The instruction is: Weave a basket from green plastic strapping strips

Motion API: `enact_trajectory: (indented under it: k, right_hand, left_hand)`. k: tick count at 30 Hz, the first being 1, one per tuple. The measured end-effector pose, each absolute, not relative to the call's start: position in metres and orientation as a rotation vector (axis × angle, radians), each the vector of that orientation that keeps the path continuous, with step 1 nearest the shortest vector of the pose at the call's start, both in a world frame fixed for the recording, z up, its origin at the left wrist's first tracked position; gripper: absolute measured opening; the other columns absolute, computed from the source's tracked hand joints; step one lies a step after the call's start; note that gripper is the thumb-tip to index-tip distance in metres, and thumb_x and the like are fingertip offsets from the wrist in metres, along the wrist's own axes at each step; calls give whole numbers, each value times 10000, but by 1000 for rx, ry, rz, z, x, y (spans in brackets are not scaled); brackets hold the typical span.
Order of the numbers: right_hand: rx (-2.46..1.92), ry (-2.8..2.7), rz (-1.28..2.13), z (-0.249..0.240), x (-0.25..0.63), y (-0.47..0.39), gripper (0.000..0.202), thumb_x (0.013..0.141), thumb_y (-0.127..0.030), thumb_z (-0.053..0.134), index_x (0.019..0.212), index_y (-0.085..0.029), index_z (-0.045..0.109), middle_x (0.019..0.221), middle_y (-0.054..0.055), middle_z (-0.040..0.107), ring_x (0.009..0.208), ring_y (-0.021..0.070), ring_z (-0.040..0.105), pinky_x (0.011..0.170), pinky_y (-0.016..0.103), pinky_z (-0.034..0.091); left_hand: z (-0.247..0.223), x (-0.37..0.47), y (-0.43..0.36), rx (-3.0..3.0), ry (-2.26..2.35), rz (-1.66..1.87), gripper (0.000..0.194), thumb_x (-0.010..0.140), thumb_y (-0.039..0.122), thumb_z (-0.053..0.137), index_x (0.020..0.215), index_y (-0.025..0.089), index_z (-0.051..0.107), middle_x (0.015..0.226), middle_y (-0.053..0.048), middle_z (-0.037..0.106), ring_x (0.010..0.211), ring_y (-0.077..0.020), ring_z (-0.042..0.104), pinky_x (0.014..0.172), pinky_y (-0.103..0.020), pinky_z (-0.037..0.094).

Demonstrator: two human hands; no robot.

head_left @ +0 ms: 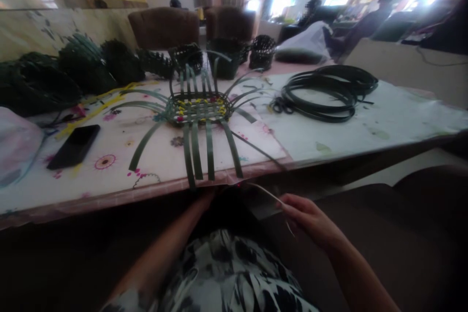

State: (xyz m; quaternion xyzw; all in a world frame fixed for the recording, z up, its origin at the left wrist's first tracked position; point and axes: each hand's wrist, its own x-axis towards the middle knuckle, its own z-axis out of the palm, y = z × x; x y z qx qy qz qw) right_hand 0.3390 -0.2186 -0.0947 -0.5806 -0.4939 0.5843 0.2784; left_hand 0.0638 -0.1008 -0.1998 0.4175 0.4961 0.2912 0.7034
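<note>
In front of the table edge, my right hand pinches a thin pale strip between thumb and fingers. One end of the strip runs up and left to the table's edge; a short tail hangs below my hand. My left hand reaches to the underside of the edge, where its fingers are hidden. On the table above sits a half-woven green basket with yellow bits in its base. Its loose green strips fan out on all sides, several drooping over the front edge.
A black phone lies at the left, near a plastic bag. Scissors rest beside coiled green strips on the right. Dark woven baskets line the back, with chairs beyond. Another person sits far off.
</note>
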Motion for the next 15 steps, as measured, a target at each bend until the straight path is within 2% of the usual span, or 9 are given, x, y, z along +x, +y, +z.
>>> enact_trajectory:
  k: [1,2,4,6,8,9,10,12,15]
  right_hand:
    - [-1519,-1393,1600,-81,319,-217,396,893,-549,512,1027,-188,607,571,-67,429,473,99,360,472,225,299]
    - [-1472,-1510,1588,-71,297,-213,352,902,-490,516,1017,-174,617,637,-37,498,533,104,414,507,225,326]
    - [-1412,-1760,1472,-60,251,-206,261,929,-359,475,894,-151,627,753,22,588,666,124,496,617,237,385]
    - [-1343,-1936,1371,-57,216,-201,197,913,-270,486,861,-147,629,838,48,639,760,140,538,693,245,396]
    - [-1306,-2061,1379,-58,203,-198,123,869,-232,539,838,-156,630,822,29,645,757,136,542,677,235,377]
    - [-1321,-2097,1422,-60,206,-197,98,841,-230,572,789,-160,617,762,8,626,718,127,529,642,228,358]
    - [-1350,-2118,1470,-63,214,-196,116,819,-232,593,727,-161,591,692,-12,587,670,116,504,606,225,335]
    - [-1407,-2115,1503,-70,242,-194,212,816,-234,582,628,-162,516,612,-33,501,610,98,442,572,224,304]
    - [-1442,-2136,1480,-78,286,-190,199,846,-247,560,668,-161,547,644,-25,524,630,106,448,598,229,321]
  left_hand:
    - [-194,62,-113,980,1157,688,460,870,476,588,1248,215,576,1502,-116,468,1485,-304,249,1206,-452,202]
    - [-187,59,-126,1044,1205,738,486,870,484,587,1277,219,562,1536,-102,427,1503,-287,199,1228,-426,129]
    - [-168,48,-152,1461,1189,789,531,903,564,496,1291,209,573,1496,-113,477,1436,-302,335,1223,-446,154]
    - [-147,28,-171,1819,952,746,513,905,607,463,1174,211,645,1326,-116,615,1310,-294,475,1175,-431,265]
    - [-131,0,-181,1965,979,710,474,947,579,392,899,208,682,951,-88,701,977,-239,614,978,-382,440]
    - [-127,-16,-183,1987,1048,706,513,950,584,371,728,203,633,750,-61,647,776,-203,592,821,-343,479]
    - [-125,-32,-184,1960,1173,732,545,947,597,359,638,200,570,654,-39,580,666,-178,538,708,-313,467]
    - [-129,-66,-184,1811,1407,783,575,918,647,365,570,203,476,579,-10,503,576,-152,465,593,-280,425]
    - [-153,-107,-185,1618,1620,760,612,817,754,429,555,203,478,577,-17,539,590,-166,499,609,-295,459]
